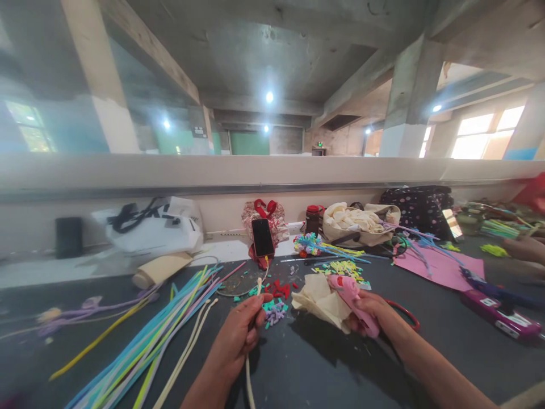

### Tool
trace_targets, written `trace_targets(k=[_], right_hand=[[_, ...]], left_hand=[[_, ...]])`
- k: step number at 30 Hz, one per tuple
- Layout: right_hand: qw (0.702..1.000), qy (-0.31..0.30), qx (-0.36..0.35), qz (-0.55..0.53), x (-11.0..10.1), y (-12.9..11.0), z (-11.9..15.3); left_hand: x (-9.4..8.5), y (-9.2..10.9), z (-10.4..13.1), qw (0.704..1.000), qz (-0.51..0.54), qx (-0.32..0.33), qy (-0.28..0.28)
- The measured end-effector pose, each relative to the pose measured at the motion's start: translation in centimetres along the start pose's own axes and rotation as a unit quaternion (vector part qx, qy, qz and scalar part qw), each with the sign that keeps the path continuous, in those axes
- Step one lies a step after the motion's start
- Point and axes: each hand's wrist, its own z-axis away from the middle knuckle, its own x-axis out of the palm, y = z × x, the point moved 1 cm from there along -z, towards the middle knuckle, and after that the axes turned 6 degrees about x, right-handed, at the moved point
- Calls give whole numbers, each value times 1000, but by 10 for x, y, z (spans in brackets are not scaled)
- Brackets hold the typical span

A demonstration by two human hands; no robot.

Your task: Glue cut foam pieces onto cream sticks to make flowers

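Note:
My left hand (pixel 244 324) is closed, pinching a cream pipe cleaner (pixel 249 375) whose folded tip stands up above the fingers. My right hand (pixel 372 312) is wrapped round a pink tool (pixel 349 292) that looks like a hot glue gun. A crumpled cream cloth (pixel 319 301) lies against the tool's front, and whether the fingers also grip it I cannot tell. Between the hands are small piles of cut pieces: purple ones (pixel 276 313) and red ones (pixel 281 288). More cream pipe cleaners (pixel 187 349) lie left of my left hand.
Long coloured pipe cleaners (pixel 145 335) cover the left of the table. Behind stand a phone (pixel 263 237), a brown jar (pixel 312 220) and a cloth bag (pixel 357 224). To the right are a pink sheet (pixel 443 264), a purple glue gun (pixel 500 318) and another person's hand (pixel 525 250).

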Motion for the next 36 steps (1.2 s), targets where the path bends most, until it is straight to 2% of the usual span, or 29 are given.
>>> trace_targets(k=[3,6,8,10,12,16,19,21,24,27,31,36], right_hand=[[1000,-16,-8,-14,-2,8,-2],[999,-29,22,-5,-6,15,4],[999,-38,38,6,-7,18,11],[998,-39,39,6,-7,21,17],[999,-39,38,-1,-8,22,20],[997,-55,44,-26,-19,25,17],[993,-75,41,-84,-32,23,14],[988,-62,25,-136,-40,16,17],[978,-26,-12,-209,-44,0,27],[968,-1,-27,-248,-42,-15,36],[972,41,-16,-229,-34,-21,39],[974,10,-14,-225,-18,-12,31]], left_hand=[[8,-6,0,996,-67,46,25],[28,-13,5,961,-213,171,43],[46,-19,10,917,-307,255,-28],[63,-27,16,865,-378,296,-145],[73,-36,19,822,-460,272,-197],[76,-47,19,753,-585,210,-216],[75,-48,19,720,-627,200,-222],[74,-48,19,708,-635,209,-229],[74,-49,19,695,-644,215,-234],[73,-51,19,700,-640,212,-234],[71,-51,18,744,-588,224,-225],[64,-44,15,812,-504,264,-131]])
